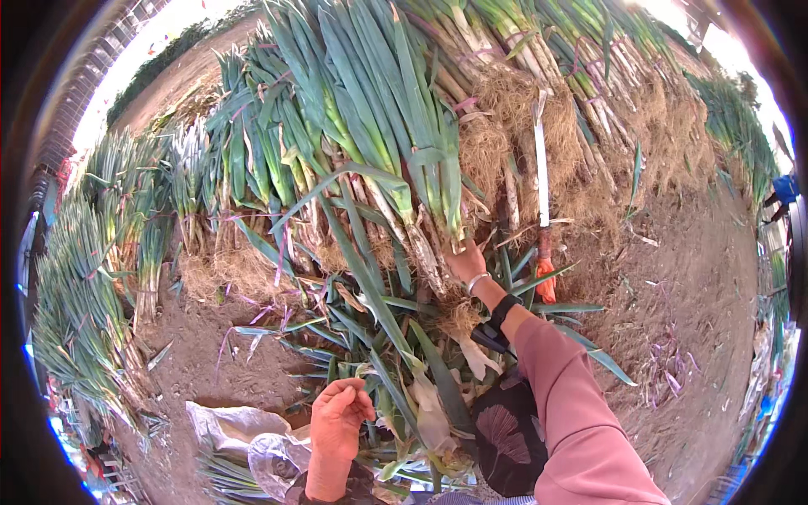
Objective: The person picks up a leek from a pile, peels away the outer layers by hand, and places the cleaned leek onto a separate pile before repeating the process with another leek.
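Observation:
My right hand (pixel 465 263) is closed round the lower stalks of several long green onions (pixel 423 252), whose leaves rise away from me over the pile. Roots hang below its wrist, which wears a bracelet and a black band. My left hand (pixel 338 414) hovers low at the front, its fingers curled in toward the thumb with nothing visible in them. Close to the right hand, a long narrow blade (pixel 541 160) with an orange-wrapped handle (pixel 545 282) leans against the roots. Loose leaves and pale peelings (pixel 431 412) lie between my hands.
Tied bundles of green onions (pixel 252 160) spread across the far side, with more rooted bundles (pixel 648 126) at the right and others (pixel 93 286) at the left. A whitish sack (pixel 231 425) lies by my left hand. Purple ties (pixel 669 370) litter the bare soil (pixel 699 303).

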`<state>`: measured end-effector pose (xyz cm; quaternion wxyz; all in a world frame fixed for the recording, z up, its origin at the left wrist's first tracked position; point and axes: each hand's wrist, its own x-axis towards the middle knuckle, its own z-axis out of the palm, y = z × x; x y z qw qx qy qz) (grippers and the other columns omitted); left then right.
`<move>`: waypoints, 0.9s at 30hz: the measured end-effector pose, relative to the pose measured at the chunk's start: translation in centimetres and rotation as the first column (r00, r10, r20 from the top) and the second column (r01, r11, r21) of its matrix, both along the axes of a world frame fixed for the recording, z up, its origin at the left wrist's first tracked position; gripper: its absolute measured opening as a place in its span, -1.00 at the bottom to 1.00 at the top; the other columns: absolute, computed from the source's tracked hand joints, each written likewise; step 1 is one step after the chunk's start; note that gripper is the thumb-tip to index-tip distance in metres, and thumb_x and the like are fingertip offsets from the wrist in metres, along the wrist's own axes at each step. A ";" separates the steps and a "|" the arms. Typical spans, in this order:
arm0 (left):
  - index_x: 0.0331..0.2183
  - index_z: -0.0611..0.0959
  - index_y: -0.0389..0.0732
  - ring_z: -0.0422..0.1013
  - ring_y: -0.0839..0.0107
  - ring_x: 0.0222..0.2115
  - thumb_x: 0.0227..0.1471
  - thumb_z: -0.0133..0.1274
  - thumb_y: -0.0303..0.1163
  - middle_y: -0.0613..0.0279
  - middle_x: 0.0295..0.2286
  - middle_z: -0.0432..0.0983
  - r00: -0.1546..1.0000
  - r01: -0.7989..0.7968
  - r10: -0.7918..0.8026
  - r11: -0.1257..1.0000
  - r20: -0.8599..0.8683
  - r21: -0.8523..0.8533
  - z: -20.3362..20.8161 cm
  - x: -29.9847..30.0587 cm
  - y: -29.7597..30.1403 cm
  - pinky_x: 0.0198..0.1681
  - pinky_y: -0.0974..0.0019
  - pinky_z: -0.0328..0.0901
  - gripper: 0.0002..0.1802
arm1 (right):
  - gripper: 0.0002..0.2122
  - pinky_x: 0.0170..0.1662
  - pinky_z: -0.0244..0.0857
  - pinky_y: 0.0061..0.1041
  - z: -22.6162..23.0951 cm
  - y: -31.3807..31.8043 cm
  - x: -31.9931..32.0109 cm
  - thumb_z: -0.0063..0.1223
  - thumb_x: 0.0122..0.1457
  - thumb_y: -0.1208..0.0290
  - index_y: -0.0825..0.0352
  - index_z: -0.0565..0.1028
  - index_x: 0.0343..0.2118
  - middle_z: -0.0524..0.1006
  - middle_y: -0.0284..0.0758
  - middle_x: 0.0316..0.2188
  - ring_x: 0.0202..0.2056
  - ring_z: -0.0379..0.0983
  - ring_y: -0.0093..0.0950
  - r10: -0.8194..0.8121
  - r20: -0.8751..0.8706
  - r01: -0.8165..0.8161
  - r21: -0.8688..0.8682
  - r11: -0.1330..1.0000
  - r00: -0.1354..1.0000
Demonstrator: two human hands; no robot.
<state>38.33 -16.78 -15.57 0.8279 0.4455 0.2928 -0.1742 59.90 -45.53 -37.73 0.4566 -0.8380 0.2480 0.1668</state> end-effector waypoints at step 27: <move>-0.30 0.56 -0.30 0.41 0.42 -0.57 0.02 0.00 -0.43 0.17 -0.53 0.50 0.966 0.017 -0.035 0.997 0.257 0.072 1.4 -4.5 1.1 -0.51 0.36 0.34 -0.82 | -0.88 -0.70 0.20 -0.65 24.3 7.3 -11.8 0.06 0.07 0.55 0.36 0.33 -0.39 0.50 -0.33 -0.60 -0.76 0.31 -0.65 0.262 0.504 -0.494 0.408 0.768 0.823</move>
